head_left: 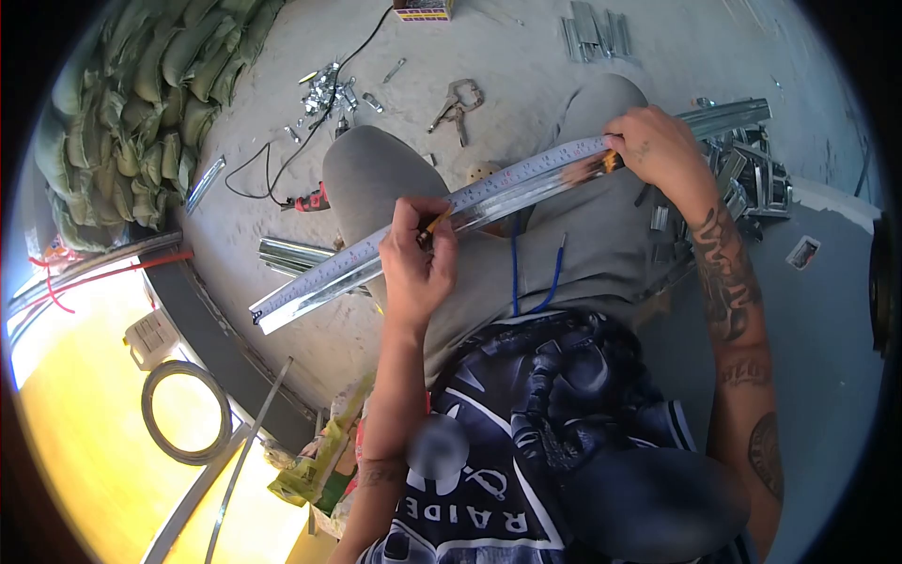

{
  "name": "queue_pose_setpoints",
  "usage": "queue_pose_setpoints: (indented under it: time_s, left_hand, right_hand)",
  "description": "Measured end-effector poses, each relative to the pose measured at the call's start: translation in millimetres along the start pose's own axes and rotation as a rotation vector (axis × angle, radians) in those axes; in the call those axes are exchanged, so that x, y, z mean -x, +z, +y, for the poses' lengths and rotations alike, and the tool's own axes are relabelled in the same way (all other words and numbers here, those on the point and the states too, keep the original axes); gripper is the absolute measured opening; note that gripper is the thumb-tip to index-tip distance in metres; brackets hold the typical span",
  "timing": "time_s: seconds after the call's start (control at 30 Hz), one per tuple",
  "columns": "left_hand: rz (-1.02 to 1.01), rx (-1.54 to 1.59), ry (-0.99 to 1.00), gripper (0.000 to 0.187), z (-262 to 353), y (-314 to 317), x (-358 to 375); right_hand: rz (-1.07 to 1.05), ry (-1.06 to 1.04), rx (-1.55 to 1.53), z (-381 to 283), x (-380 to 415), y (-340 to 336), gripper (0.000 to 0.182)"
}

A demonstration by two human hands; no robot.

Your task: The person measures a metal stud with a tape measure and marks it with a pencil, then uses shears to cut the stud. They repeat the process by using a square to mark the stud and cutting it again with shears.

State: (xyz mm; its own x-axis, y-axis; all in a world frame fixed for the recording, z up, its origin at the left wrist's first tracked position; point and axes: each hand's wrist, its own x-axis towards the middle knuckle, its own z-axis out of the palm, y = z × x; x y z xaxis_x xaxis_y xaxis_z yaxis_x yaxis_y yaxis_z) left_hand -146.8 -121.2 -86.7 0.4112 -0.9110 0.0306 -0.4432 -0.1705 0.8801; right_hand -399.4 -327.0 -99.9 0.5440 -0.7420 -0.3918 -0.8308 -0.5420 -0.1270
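Head view: a long metal channel (489, 202) lies across the seated person's knees with a tape measure (526, 174) stretched along it. The left hand (418, 258) is closed around a pencil (434, 224), its tip at the tape, while the right hand (658, 146) grips the channel and pins the tape's end. Locking pliers (458, 101), a red drill (310, 199) and loose metal pieces (329, 89) lie on the concrete floor (526, 66) beyond the knees.

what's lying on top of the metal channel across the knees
A tape measure blade runs along the metal channel. The right hand and left hand cover parts of it.
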Motion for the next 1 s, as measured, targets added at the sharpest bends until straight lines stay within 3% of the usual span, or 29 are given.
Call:
queue_pose_setpoints:
  time_s: [0.23, 0.3, 0.5, 1.0]
  left_hand:
    - [0.016, -0.221, 0.12, 0.011, -24, 9, 14]
    - [0.02, -0.282, 0.147, 0.01, -26, 11, 12]
    - [0.004, -0.331, 0.193, 0.012, -27, 12, 10]
    - [0.012, -0.382, 0.165, 0.013, -25, 17, 11]
  right_hand:
    - [0.034, 0.012, 0.02, -1, 4, 10, 0.02]
    - [0.176, -0.019, -0.03, 1, 4, 17, 0.023]
    - [0.077, 0.038, -0.026, 0, 3, 14, 0.022]
    - [0.071, 0.021, -0.041, -1, 5, 11, 0.022]
